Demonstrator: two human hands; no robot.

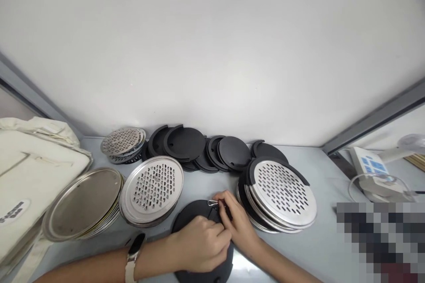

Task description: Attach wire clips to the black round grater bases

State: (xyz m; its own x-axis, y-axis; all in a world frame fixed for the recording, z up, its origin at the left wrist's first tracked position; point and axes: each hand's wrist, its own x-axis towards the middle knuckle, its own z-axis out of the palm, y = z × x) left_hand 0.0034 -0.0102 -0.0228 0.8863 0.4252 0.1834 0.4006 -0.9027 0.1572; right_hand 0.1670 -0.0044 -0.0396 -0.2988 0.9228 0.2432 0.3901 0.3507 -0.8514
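The right hand [239, 225] pinches a wire clip [212, 203] over a black disc [186, 216] at bottom center, left hand [203, 244] alongside; a bag [36, 172] fills the left edge.

Patch [15, 213] on the bag [36, 172], eight o'clock: dark letters, partly cut off; I can't read them surely.
White box [372, 168], three o'clock: blue panels, no words I can make out.
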